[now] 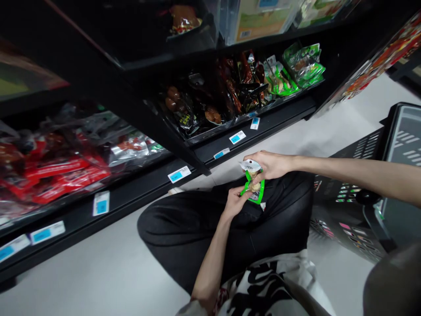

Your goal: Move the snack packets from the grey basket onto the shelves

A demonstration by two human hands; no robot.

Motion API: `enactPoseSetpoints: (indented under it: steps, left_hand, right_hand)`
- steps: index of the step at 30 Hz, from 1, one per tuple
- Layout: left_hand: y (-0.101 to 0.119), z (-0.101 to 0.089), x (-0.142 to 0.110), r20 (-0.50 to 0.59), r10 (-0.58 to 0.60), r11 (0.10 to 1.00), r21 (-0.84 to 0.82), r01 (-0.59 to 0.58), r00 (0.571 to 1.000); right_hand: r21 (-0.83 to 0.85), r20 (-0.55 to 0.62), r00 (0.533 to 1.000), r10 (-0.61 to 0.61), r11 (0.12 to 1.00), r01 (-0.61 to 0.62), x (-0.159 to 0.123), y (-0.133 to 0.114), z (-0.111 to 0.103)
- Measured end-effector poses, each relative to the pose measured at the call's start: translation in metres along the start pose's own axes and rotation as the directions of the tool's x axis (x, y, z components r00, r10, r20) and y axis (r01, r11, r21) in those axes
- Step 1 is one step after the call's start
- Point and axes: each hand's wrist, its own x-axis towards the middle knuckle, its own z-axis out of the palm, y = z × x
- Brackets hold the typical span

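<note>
A small green-edged snack packet with a white top and pale food showing through its clear front is held above my lap. My left hand grips its lower left edge between thumb and fingers. From the other side my right hand pinches it near the top, the thumb across its front. Similar green packets lie at the right end of the bottom shelf bin, beside dark packs of brown meat.
Price tags line the black shelf edge in front of my knees. Red packets fill the shelf at left. Close on my right stands a grey perforated basket with a black rim. Upper shelves overhang the bin.
</note>
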Motion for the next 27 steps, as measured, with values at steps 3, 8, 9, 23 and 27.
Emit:
enactPoseSetpoints:
  steps: [3,8,9,23,27]
  left_hand:
    - [-0.002,0.0,0.0,0.003,0.003,1.0,0.01,-0.003,1.0]
    - [-0.009,-0.002,-0.001,0.001,-0.01,1.0,-0.017,0.01,1.0]
    - [-0.011,-0.002,-0.001,0.003,-0.016,0.999,-0.03,0.016,1.0]
    - [-0.014,0.001,-0.002,-0.047,-0.044,0.986,-0.165,0.036,0.998]
    - [-0.008,0.004,-0.001,-0.073,-0.085,0.982,-0.172,0.071,0.994]
  right_hand:
    - [0.049,0.011,1.0,-0.001,0.999,0.001,0.002,0.008,-0.003]
    - [0.259,0.104,0.994,0.018,0.965,-0.045,0.002,0.017,-0.004]
    - [0.313,0.128,0.992,0.013,0.948,-0.052,0.002,0.016,-0.004]
    - [0.423,0.206,0.979,-0.011,0.903,-0.079,0.0,0.004,-0.004]
    - [0.337,0.154,0.988,0.019,0.939,-0.071,0.001,0.006,-0.003]
